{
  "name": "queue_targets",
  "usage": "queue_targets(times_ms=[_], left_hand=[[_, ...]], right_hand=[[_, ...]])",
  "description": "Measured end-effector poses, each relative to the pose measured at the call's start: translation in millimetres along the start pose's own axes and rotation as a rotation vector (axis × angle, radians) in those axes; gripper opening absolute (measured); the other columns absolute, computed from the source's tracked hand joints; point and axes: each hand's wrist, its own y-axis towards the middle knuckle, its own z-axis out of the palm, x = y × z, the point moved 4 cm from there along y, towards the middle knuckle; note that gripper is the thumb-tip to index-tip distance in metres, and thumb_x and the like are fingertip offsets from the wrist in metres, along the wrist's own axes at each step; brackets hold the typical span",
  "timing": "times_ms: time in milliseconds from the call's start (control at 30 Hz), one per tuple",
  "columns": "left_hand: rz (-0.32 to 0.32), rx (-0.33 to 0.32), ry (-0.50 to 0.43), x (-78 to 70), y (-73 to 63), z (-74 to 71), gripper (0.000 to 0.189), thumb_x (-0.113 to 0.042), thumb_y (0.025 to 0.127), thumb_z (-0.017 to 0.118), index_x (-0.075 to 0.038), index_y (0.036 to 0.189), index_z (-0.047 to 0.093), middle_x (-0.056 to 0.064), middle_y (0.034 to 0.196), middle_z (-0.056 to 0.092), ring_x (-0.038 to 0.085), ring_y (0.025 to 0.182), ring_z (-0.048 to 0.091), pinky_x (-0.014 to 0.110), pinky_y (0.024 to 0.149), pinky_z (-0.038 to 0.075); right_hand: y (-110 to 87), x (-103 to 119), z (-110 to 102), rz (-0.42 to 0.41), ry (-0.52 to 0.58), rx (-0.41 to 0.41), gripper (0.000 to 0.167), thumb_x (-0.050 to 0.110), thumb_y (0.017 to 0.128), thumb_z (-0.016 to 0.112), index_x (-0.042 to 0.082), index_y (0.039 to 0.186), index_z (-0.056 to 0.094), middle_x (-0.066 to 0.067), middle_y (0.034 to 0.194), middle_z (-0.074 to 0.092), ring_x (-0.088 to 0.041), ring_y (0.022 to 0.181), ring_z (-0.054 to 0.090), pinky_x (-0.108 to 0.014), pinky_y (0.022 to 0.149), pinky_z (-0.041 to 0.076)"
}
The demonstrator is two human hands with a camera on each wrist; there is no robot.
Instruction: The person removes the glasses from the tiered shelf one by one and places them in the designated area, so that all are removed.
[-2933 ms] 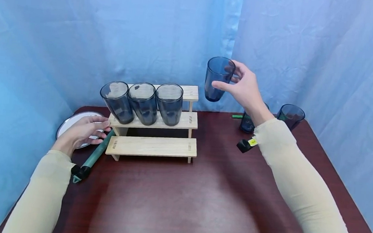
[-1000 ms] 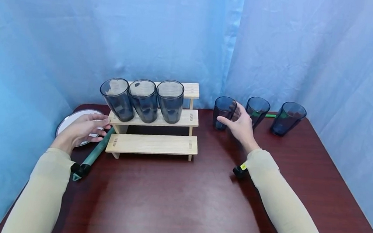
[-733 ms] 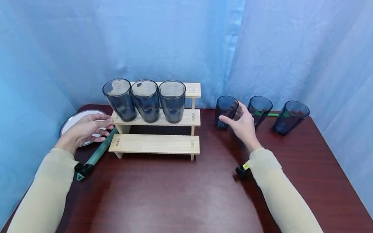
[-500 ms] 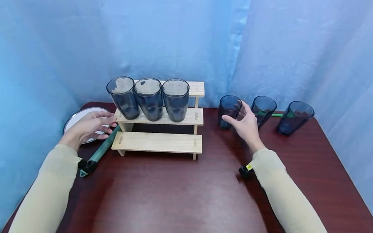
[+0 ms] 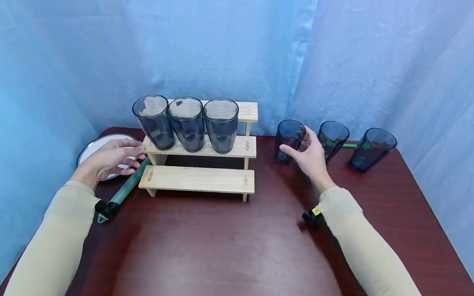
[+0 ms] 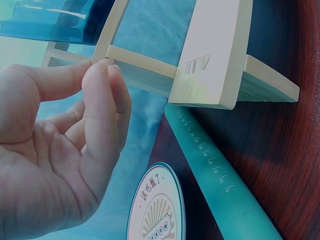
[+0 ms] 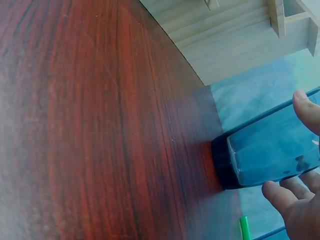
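My right hand (image 5: 313, 160) holds a dark blue-grey drinking glass (image 5: 286, 140), its thumb on the near side and fingers on the right. That glass stands upright on the table; its dark base (image 7: 223, 162) meets the wood in the right wrist view. To the left is a three-step wooden stand (image 5: 200, 179). Three similar glasses (image 5: 187, 132) are lined up on its middle step. With thumb and fingertips, my left hand (image 5: 111, 158) pinches the left end of that middle step. The left wrist view shows the fingertips (image 6: 100, 65) at the step's corner.
Two more glasses (image 5: 365, 154) stand at the back right, with a green stick (image 5: 350, 145) behind them. On the left lie a round white plate-like disc (image 5: 93, 147) and a green marked tube (image 5: 130, 183). Blue curtains (image 5: 213, 33) hang along the table's back and sides.
The glass in my right hand has come down from mid-air beside the stand onto the table. In the last second neither hand has moved noticeably; only the view shifts slightly.
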Motion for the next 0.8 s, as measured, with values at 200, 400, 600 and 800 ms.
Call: queue_targets(times_ms=[200, 400, 600, 800], left_hand=[[-0.003, 0.005, 0.005, 1.1, 1.2, 0.0, 0.072, -0.042, 0.104, 0.057, -0.002, 0.156, 0.029, 0.01, 0.124, 0.06, 0.02, 0.096, 0.063, 0.028, 0.077, 0.057], [-0.003, 0.009, 0.0, 0.2, 1.6, 0.0, 0.073, -0.042, 0.104, 0.057, -0.002, 0.157, 0.028, 0.012, 0.127, 0.058, 0.018, 0.094, 0.063, 0.027, 0.078, 0.057], [-0.001, 0.018, 0.01, -0.2, 1.9, 0.1, 0.072, -0.042, 0.104, 0.056, -0.001, 0.157, 0.028, 0.01, 0.124, 0.059, 0.017, 0.093, 0.063, 0.027, 0.077, 0.057], [-0.001, 0.014, 0.016, 0.0, -0.1, -0.4, 0.073, -0.044, 0.104, 0.056, -0.001, 0.156, 0.029, 0.011, 0.125, 0.059, 0.021, 0.097, 0.063, 0.028, 0.077, 0.057]], right_hand=[[-1.7, 1.9, -1.1, -0.025, 0.002, -0.006, 0.104, 0.046, 0.081, 0.085, 0.016, 0.161, 0.026, -0.015, 0.155, 0.041, -0.032, 0.132, 0.051, -0.05, 0.103, 0.047], [-5.2, 9.4, -5.1, -0.088, -0.021, -0.037, 0.1, 0.041, 0.083, 0.085, 0.016, 0.161, 0.028, -0.013, 0.156, 0.04, -0.033, 0.13, 0.052, -0.052, 0.102, 0.048], [-22.8, 52.7, -7.6, -0.404, -0.235, -0.143, 0.095, 0.033, 0.081, 0.088, 0.013, 0.158, 0.036, -0.012, 0.157, 0.039, -0.027, 0.145, 0.035, -0.05, 0.114, 0.034], [-34.9, 109.4, 4.6, -0.556, -0.18, -0.142, 0.091, 0.029, 0.081, 0.089, 0.008, 0.155, 0.04, -0.011, 0.155, 0.041, -0.022, 0.147, 0.032, -0.044, 0.118, 0.028]])
